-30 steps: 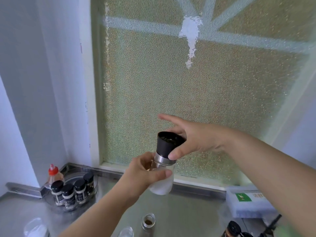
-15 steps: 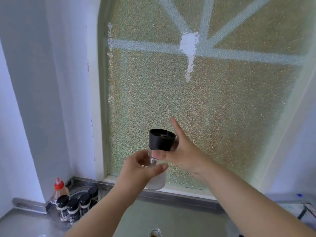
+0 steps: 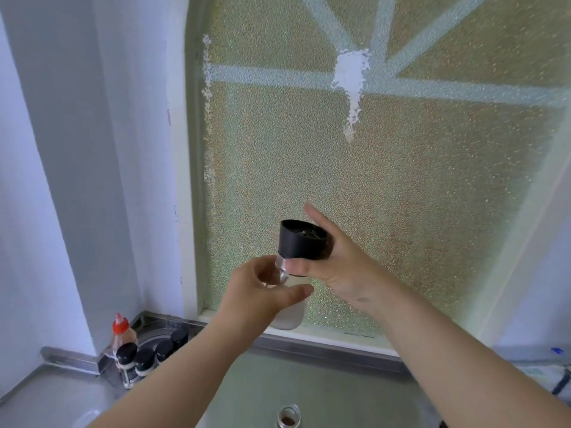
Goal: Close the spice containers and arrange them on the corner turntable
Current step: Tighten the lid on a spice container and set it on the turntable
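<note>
Left hand (image 3: 262, 291) grips the jar (image 3: 289, 313), right hand (image 3: 333, 267) grips its cap (image 3: 301, 244), high above the bench (image 3: 309, 384). Capped jars (image 3: 145, 359) crowd the corner; an open jar (image 3: 288, 420) stands below.

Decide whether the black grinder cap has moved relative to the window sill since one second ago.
Cannot tell for certain: the camera tilted. Against the window sill, the black grinder cap appears higher, raised by the right hand.

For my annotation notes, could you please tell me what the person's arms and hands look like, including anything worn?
Both forearms are bare as far as the frame shows, with no sleeves in view. The left hand and right hand wear no gloves, and no rings, watch or bracelet are visible.
</note>
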`<act>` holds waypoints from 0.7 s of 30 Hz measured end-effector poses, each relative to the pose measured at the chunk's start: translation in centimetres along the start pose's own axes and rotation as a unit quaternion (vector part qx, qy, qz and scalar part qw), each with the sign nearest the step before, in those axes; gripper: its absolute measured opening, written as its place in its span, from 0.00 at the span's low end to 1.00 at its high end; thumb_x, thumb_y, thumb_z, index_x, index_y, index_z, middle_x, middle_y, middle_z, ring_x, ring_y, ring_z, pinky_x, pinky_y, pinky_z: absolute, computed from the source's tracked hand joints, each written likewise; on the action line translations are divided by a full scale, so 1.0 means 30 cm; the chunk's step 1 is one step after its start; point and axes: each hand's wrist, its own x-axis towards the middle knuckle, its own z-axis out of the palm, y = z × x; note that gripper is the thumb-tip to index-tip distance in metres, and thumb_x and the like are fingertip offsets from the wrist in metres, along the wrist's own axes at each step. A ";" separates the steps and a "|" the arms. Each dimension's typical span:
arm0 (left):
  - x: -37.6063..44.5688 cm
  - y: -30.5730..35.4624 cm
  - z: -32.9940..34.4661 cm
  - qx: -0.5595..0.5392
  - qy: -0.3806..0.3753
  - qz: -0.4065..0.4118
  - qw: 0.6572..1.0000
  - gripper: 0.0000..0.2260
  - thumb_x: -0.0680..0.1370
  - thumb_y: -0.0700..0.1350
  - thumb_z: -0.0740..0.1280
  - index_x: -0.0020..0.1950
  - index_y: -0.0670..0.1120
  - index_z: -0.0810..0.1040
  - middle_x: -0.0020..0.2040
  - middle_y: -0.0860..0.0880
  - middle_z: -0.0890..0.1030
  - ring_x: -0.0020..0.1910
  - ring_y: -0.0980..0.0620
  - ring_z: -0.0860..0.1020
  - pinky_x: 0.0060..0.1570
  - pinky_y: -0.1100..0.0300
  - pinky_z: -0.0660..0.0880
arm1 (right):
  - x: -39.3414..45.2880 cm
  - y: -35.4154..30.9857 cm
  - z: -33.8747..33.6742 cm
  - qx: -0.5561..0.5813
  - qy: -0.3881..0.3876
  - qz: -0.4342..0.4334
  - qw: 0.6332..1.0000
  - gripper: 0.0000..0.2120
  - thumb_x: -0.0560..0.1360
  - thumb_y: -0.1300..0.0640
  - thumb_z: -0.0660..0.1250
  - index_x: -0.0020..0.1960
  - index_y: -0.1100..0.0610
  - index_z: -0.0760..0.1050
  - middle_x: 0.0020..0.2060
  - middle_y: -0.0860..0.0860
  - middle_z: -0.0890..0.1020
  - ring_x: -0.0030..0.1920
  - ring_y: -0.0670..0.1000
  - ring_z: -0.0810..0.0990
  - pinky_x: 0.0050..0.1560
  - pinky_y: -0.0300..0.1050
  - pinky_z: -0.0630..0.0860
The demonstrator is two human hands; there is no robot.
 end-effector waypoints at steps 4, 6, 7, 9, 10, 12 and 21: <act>-0.007 0.009 0.037 0.044 0.088 0.012 0.995 0.15 0.63 0.43 0.77 0.37 0.56 0.71 0.44 0.48 0.77 0.39 0.63 0.74 0.31 0.73 0.70 | -0.003 0.021 0.081 -0.117 0.143 -0.038 0.982 0.48 0.59 0.45 0.78 0.71 0.39 0.55 0.61 0.46 0.74 0.62 0.46 0.73 0.61 0.40 0.67; -0.004 -0.004 0.027 0.025 0.074 0.004 0.997 0.13 0.63 0.44 0.77 0.37 0.53 0.74 0.41 0.48 0.77 0.37 0.59 0.74 0.31 0.72 0.68 | -0.001 0.026 0.069 -0.097 0.100 -0.022 0.990 0.52 0.60 0.46 0.78 0.72 0.37 0.48 0.64 0.47 0.73 0.63 0.46 0.73 0.60 0.41 0.66; 0.000 -0.014 0.012 -0.003 0.046 -0.006 0.999 0.12 0.62 0.45 0.78 0.39 0.50 0.77 0.39 0.49 0.77 0.36 0.56 0.75 0.31 0.72 0.69 | 0.000 0.019 0.048 -0.073 0.051 -0.004 0.996 0.54 0.60 0.49 0.78 0.72 0.35 0.44 0.65 0.49 0.73 0.63 0.47 0.73 0.62 0.44 0.66; 0.008 -0.029 -0.016 -0.067 -0.012 -0.023 0.997 0.19 0.58 0.49 0.78 0.45 0.46 0.80 0.38 0.48 0.79 0.38 0.53 0.76 0.35 0.69 0.71 | -0.003 -0.002 0.002 -0.015 -0.023 0.016 1.000 0.54 0.62 0.59 0.77 0.72 0.35 0.44 0.61 0.52 0.78 0.61 0.48 0.76 0.62 0.48 0.68; 0.009 -0.028 -0.022 -0.084 -0.027 -0.027 0.996 0.21 0.57 0.49 0.77 0.46 0.45 0.80 0.38 0.48 0.80 0.39 0.53 0.77 0.35 0.68 0.72 | -0.004 -0.009 -0.008 -0.004 -0.028 0.010 1.000 0.53 0.62 0.61 0.77 0.72 0.36 0.47 0.58 0.52 0.80 0.58 0.47 0.78 0.61 0.47 0.70; 0.014 -0.027 -0.012 -0.058 -0.003 -0.011 0.998 0.18 0.60 0.47 0.78 0.46 0.45 0.79 0.38 0.49 0.79 0.37 0.55 0.76 0.32 0.73 0.70 | -0.002 -0.005 0.016 -0.042 0.023 -0.017 0.999 0.50 0.61 0.59 0.78 0.72 0.37 0.53 0.55 0.47 0.79 0.55 0.44 0.79 0.59 0.44 0.72; 0.021 -0.041 -0.015 0.021 0.037 0.013 0.999 0.17 0.61 0.45 0.78 0.46 0.45 0.77 0.35 0.54 0.72 0.32 0.62 0.71 0.29 0.77 0.65 | 0.015 0.017 0.012 0.004 -0.002 0.005 1.000 0.44 0.61 0.62 0.77 0.71 0.46 0.60 0.54 0.47 0.78 0.52 0.42 0.80 0.55 0.40 0.74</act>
